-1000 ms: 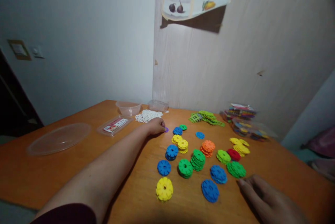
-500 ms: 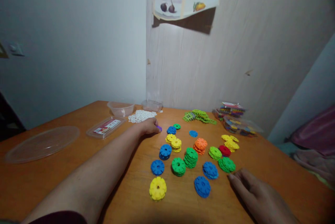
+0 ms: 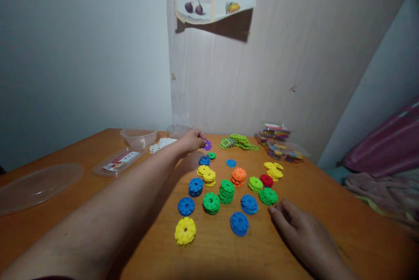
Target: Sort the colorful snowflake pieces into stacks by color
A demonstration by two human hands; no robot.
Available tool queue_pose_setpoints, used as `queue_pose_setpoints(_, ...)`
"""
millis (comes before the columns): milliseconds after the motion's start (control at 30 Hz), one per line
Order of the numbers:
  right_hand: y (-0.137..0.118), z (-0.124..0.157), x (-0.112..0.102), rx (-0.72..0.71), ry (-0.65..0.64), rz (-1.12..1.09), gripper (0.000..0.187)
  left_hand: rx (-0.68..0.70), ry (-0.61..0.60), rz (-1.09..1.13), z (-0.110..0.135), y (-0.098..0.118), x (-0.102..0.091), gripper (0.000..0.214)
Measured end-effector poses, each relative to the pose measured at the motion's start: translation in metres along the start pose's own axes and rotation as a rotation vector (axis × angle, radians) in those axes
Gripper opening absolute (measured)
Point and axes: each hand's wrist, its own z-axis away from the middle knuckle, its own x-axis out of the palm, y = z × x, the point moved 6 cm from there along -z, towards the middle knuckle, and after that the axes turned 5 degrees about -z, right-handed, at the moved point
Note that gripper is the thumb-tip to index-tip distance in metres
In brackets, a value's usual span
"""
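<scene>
My left hand [image 3: 193, 141] reaches to the far side of the table, its fingers closed on a purple notched plastic disc [image 3: 207, 144] at its edge. Just nearer lie a small green disc [image 3: 212, 156] and a dark blue disc stack [image 3: 204, 160]. My right hand [image 3: 303, 232] rests on the table at the right, loosely curled, thumb and forefinger slightly apart with nothing visible between them. By its fingertips sits a green disc stack [image 3: 268, 196]. Other stacks stand in the middle: orange [image 3: 238, 176], tall green [image 3: 226, 191], yellow [image 3: 185, 230] and blue [image 3: 239, 223].
White lattice pieces [image 3: 163, 144] lie behind my left forearm, near a clear tub [image 3: 139, 137] and a labelled lid [image 3: 120, 161]. A large clear lid [image 3: 39, 187] is at left. Green linked pieces [image 3: 240, 141] and filled clear boxes [image 3: 286, 150] stand at the back right.
My left hand has lifted from the table beside the blue stack and moved up and away with the purple disc, which now shows more fully. The view has shifted right; my right hand stays resting.
</scene>
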Motion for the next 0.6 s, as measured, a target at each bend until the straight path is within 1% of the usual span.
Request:
queue_pose_setpoints(67,-0.001,0.0,0.0,-0.017,0.012,-0.005,0.036,0.053,-0.039,0.032,0.001,0.033,0.009,0.005)
queue_pose_setpoints(133,-0.002,0.0,-0.001,-0.027,0.034,-0.011,0.035,0.1,-0.089,0.048,0.004,0.064,0.023,0.006)
queue_pose_setpoints(200,-0.002,0.0,-0.003,-0.023,0.057,-0.019,0.035,0.163,-0.181,0.072,0.006,0.092,0.043,0.008)
queue_pose_setpoints(233,-0.002,0.0,-0.003,-0.023,0.066,-0.025,0.034,0.191,-0.244,0.081,0.006,0.104,0.054,0.009)
queue_pose_setpoints(267,-0.002,0.0,-0.004,-0.027,0.072,-0.032,0.033,0.207,-0.279,0.079,0.007,0.115,0.065,0.011)
queue_pose_setpoints(333,-0.003,0.001,-0.005,-0.043,0.086,-0.041,0.032,0.227,-0.34,0.064,0.007,0.134,0.084,0.015)
queue_pose_setpoints(400,-0.004,0.002,-0.006,-0.057,0.104,-0.044,0.031,0.271,-0.44,-0.015,0.011,0.152,0.105,0.018)
queue_pose_setpoints(500,-0.006,0.004,-0.007,-0.067,0.117,-0.052,0.029,0.274,-0.502,-0.059,0.017,0.173,0.127,0.02)
queue_pose_setpoints(600,-0.007,0.004,-0.009,-0.074,0.127,-0.065,0.028,0.272,-0.541,-0.077,0.021,0.184,0.144,0.02)
